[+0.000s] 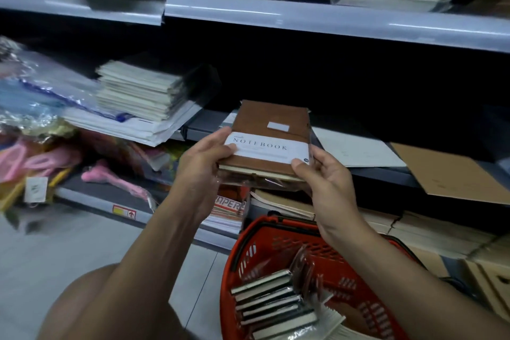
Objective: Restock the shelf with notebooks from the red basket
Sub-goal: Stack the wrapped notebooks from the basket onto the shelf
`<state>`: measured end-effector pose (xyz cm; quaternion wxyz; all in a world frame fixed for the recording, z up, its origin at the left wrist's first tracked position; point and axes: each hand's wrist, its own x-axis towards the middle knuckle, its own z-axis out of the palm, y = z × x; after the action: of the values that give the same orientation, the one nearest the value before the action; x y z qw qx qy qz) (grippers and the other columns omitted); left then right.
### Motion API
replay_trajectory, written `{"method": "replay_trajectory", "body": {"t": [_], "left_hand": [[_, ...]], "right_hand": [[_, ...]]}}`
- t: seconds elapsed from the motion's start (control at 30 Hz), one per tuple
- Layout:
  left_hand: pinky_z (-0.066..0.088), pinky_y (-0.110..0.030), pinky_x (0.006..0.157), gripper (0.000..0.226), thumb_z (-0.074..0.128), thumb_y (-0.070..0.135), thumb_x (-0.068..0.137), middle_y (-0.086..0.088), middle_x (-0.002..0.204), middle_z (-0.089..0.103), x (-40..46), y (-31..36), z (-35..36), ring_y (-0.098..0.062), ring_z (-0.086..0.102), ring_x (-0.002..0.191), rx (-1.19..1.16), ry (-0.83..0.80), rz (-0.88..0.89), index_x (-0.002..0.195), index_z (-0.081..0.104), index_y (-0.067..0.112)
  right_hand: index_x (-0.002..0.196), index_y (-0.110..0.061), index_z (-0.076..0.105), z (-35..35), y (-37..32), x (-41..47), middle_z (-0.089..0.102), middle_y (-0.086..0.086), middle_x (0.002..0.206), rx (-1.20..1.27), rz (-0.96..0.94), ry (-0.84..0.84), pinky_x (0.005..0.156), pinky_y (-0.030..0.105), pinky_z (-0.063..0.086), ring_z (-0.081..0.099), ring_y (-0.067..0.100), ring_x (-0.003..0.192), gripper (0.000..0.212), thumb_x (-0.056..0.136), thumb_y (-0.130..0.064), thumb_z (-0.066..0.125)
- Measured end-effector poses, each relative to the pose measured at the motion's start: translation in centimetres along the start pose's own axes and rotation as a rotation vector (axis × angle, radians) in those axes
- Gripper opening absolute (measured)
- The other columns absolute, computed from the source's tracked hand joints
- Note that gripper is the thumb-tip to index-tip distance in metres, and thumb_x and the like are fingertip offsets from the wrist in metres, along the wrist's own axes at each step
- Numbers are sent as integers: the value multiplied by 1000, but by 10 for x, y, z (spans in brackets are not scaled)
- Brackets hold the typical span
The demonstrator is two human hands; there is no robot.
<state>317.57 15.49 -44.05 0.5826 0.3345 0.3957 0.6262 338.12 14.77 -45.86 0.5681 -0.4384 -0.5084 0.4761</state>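
- The brown notebook (271, 132), seemingly atop a second in clear wrap, hangs at the edge of the middle shelf (386, 174), above the red basket (265, 246).
- Left hand (202, 163) and right hand (328, 176) clamp its near corners, thumbs on the white band.
- It looks stiff and light; the wrap is likely slippery, so grip the edges.
- More notebooks (273, 306) wait in the basket.

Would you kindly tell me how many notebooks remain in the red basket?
6 spines show, side by side in the red basket beside loose plastic wrap: notebooks; more may be hidden below.
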Motion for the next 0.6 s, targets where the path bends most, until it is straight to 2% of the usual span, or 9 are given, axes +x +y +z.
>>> {"method": "replay_trajectory", "body": {"t": [0.07, 0.13, 0.23, 0.3, 0.37, 0.47, 0.6], "left_hand": [[59, -38, 79, 37, 62, -3, 93, -14, 115, 76, 14, 4, -1, -33, 74, 103, 31, 12, 27, 124, 68, 14], [59, -37, 81, 41, 65, -4, 91, -9, 115, 77, 34, 7, -2, -31, 74, 104, 65, 24, 55, 127, 68, 14], [57, -39, 97, 44, 71, 0, 89, -1, 119, 77, 71, 7, -6, -25, 73, 112, 185, 58, 138, 130, 68, 15], [54, -37, 105, 40, 73, 2, 90, 1, 119, 76, 94, 5, -8, -19, 72, 113, 280, 70, 193, 128, 69, 13], [52, -32, 106, 37, 74, 5, 91, 0, 120, 76, 114, 1, -12, -14, 71, 113, 365, 65, 235, 127, 69, 12], [53, -28, 101, 34, 75, 12, 92, -3, 120, 75, 139, -4, -19, -15, 70, 113, 452, 55, 282, 126, 69, 13], [55, -25, 96, 34, 73, 15, 95, -6, 121, 73, 167, -8, -27, -16, 70, 112, 498, 75, 289, 128, 66, 12]], "right_hand": [[123, -27, 66, 7, -1, 19, 78, -2, 114, -8, -22, 0, 93, 27, 59, 73, 12, 108, 32, 99, -6, 67], [124, -24, 66, 14, 1, 39, 78, 0, 114, -25, -29, 1, 99, 31, 58, 73, 14, 110, 31, 99, -6, 67], [129, -22, 68, 22, 9, 71, 74, 12, 120, -57, -44, 24, 107, 42, 54, 71, 26, 115, 32, 99, -11, 70], [128, -23, 68, 27, 13, 93, 72, 11, 117, -73, -41, 60, 109, 46, 53, 68, 32, 116, 32, 97, -14, 73], [130, -21, 68, 32, 17, 113, 71, 16, 120, -78, -29, 89, 108, 47, 53, 68, 31, 116, 36, 95, -19, 75], [129, -22, 69, 38, 24, 140, 73, 10, 122, -128, -38, 113, 106, 44, 55, 70, 21, 112, 38, 92, -27, 76], [129, -15, 69, 46, 34, 167, 74, 8, 121, -145, -39, 118, 98, 33, 58, 72, 18, 111, 36, 94, -24, 75]]}}
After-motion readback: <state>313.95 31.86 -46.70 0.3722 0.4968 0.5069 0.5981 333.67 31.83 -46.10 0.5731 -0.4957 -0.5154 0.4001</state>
